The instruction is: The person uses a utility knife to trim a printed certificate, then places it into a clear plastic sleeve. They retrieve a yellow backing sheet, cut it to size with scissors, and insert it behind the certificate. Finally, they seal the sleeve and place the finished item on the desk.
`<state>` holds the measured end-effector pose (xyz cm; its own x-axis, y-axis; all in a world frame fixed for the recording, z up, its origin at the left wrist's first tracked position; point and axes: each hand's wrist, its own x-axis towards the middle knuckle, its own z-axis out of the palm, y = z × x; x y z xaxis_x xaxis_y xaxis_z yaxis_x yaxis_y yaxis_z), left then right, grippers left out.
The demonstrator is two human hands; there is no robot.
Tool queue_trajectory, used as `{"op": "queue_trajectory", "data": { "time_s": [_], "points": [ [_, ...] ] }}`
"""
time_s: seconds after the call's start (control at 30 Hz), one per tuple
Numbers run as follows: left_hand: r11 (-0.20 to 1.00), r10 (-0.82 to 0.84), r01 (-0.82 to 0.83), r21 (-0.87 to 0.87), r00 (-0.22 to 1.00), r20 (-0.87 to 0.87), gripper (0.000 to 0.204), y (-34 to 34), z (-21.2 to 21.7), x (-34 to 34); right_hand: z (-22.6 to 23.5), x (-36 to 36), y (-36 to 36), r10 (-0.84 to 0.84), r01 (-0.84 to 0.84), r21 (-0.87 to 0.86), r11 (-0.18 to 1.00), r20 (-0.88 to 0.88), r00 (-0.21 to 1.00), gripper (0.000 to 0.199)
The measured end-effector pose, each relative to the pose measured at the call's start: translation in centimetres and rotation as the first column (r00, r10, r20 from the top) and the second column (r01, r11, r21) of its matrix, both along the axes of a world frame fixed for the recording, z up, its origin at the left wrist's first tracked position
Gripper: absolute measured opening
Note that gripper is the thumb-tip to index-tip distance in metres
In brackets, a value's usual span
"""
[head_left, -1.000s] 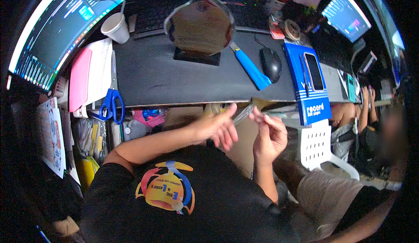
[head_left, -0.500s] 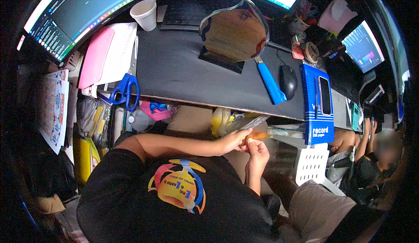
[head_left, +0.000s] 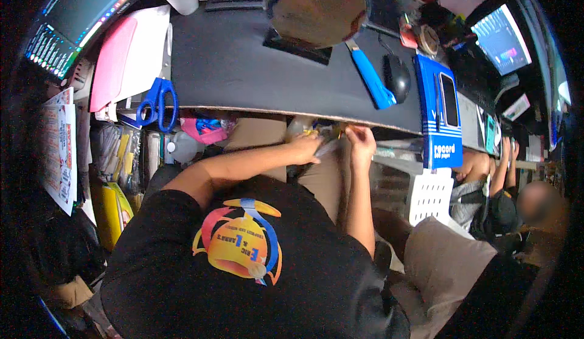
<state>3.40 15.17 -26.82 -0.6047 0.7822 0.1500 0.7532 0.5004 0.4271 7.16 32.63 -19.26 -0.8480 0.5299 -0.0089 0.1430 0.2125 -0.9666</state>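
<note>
A black desk (head_left: 292, 77) has a blue book (head_left: 443, 133) with white lettering (head_left: 444, 149) at its right end. By the desk's near edge, the left hand (head_left: 307, 147) spreads loosely, the right hand (head_left: 362, 143) curls; their grip I cannot tell. Between them: clear plastic (head_left: 330, 147).

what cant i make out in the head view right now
All in the head view:
Translucent piece between the left hand and right hand: blurred, exact shape unclear.
Tip of the award plaque: cut off by the upper edge.
Top of the upper-left monitor: likewise.
Whether the co-worker's hands hold anything: too small.
</note>
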Motion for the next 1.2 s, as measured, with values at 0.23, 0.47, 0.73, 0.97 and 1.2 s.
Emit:
{"op": "queue_trajectory", "data": {
  "time_s": [0.23, 0.47, 0.73, 0.97, 1.2],
  "points": [
    [0.688, -0.281, 0.446, -0.572, 0.891, 0.357, 0.041, -1.3, 4.7, 2.6, -8.7, -5.6, -1.7, 0.249, -0.387, 0.328, 0.862, 0.391, 0.886, 0.031],
    [0.711, -0.373, 0.609, -0.351, 0.75, 0.546, 0.05, -3.3, 17.8, 0.9, -6.7, -5.2, -3.5, 0.108, -0.733, 0.518, 0.441, 0.78, 0.616, 0.021],
    [0.611, 0.176, -0.128, 0.781, 0.984, 0.024, 0.026, -12.1, 33.2, -10.5, 15.5, -2.4, -4.7, 0.847, -0.907, 0.025, 0.421, 0.347, 0.403, 0.022],
    [0.666, 0.026, -0.368, 0.649, 0.881, 0.473, 0.041, -10.7, 30.2, -18.6, 18.5, -8.1, -5.3, 0.249, -0.151, 0.331, 0.931, -0.28, 0.927, 0.019],
    [0.406, -0.149, -0.53, 0.745, 0.766, 0.626, 0.041, -10.4, 30.0, -16.1, 15.1, -9.3, -6.2, 0.322, -0.234, 0.277, 0.932, -0.337, 0.884, 0.038]
  ]
}}
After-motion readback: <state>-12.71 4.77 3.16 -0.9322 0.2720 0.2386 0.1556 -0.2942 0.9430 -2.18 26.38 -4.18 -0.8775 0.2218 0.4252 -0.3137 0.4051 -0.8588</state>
